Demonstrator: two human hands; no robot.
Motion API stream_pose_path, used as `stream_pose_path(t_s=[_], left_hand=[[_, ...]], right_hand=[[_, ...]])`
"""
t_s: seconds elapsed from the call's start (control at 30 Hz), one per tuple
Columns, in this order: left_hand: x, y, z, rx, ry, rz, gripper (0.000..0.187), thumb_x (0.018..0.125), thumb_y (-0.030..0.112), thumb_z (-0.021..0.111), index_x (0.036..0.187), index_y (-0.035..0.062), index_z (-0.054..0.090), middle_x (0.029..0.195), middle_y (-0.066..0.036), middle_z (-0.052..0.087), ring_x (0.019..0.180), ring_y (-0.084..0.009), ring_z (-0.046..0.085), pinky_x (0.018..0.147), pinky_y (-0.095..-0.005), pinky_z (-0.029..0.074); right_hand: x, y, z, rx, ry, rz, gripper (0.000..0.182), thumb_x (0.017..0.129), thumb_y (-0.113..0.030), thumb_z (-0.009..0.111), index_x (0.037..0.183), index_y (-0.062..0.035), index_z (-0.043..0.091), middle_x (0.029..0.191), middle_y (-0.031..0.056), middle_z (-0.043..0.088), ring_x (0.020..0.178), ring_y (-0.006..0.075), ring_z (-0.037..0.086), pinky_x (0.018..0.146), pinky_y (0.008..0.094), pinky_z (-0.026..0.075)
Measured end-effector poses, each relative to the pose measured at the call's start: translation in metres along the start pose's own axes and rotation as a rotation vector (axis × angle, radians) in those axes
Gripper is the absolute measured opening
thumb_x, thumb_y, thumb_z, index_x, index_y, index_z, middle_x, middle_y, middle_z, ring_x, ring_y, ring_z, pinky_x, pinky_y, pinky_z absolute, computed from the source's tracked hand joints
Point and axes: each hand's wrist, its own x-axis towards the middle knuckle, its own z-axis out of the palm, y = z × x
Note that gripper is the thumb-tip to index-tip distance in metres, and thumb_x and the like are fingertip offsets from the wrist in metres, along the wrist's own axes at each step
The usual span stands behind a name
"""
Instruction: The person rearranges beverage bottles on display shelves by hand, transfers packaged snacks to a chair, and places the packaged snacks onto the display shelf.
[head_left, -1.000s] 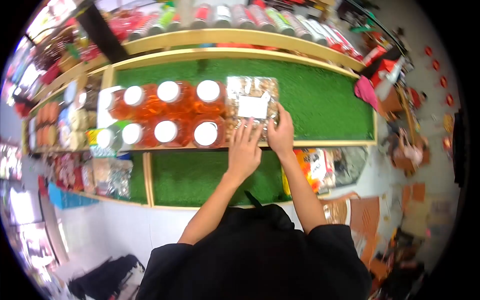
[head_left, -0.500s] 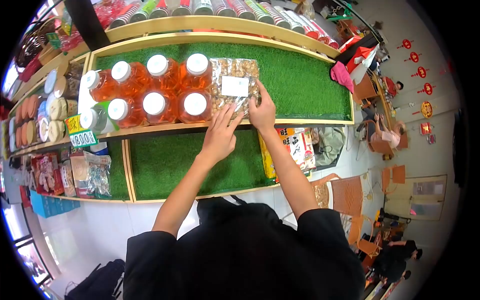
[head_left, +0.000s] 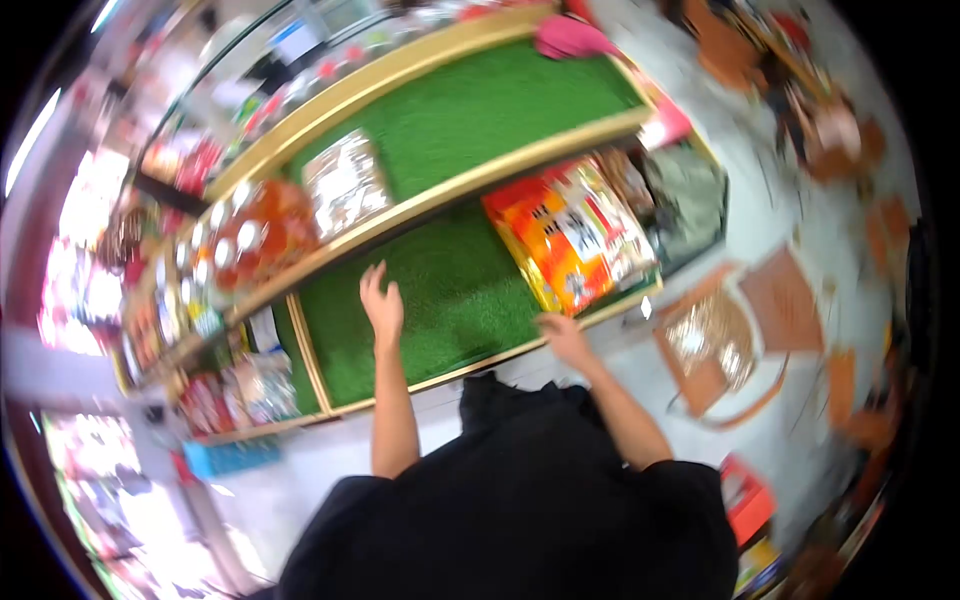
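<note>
My left hand (head_left: 382, 308) hovers over the lower green-turf shelf (head_left: 430, 280), its fingers apart and holding nothing. Close to the front edge of that shelf is my right hand (head_left: 566, 340), just below a large red and orange snack bag (head_left: 570, 235); its fingers are smeared by motion. On the upper shelf, a clear bag of brown pieces (head_left: 347, 185) lies flat beside a group of bottles of orange-red liquid with white caps (head_left: 262, 235). Neither hand touches that bag.
A grey-green cloth bundle (head_left: 685, 200) sits at the right end of the lower shelf. Pink cloth (head_left: 575, 38) hangs over the upper shelf's back corner. Wicker chairs (head_left: 785, 300) stand on the floor to the right. Packaged goods (head_left: 265, 385) fill the lower left section.
Both hands have left the clear bag on the upper shelf and come down towards the lower shelf. The view has turned and shifted right, bringing the red snack bag fully into sight.
</note>
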Motion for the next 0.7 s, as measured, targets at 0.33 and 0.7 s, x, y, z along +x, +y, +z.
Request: stream_pose_path(t_s=[0.33,0.7], left_hand=[[-0.292,-0.208,-0.079,0.569,-1.394,-0.67,0.03,0.092,0.023,0.048,0.108,0.0027,0.064,0.097,-0.017,0.065,0.09,-0.0284,0.062,0.08,-0.0377,0.048],[-0.214,-0.137,0.092,-0.168,-0.991,-0.727,0.04,0.094,0.029,0.044,0.099,-0.0041,0.065,0.085,-0.014,0.069,0.07,-0.0213,0.067,0.067,-0.0294,0.054]], right_hand=[[-0.489,0.14,-0.246,0.263,1.522,1.023,0.02,0.083,-0.018,0.047,0.095,-0.0039,0.056,0.061,0.0067,0.051,0.043,0.014,0.044,0.037,0.027,0.036],[-0.233,0.127,-0.09,0.427,1.333,0.707,0.016,0.083,-0.007,0.046,0.081,0.001,0.059,0.058,0.0101,0.052,0.044,0.0186,0.05,0.036,0.0325,0.038]])
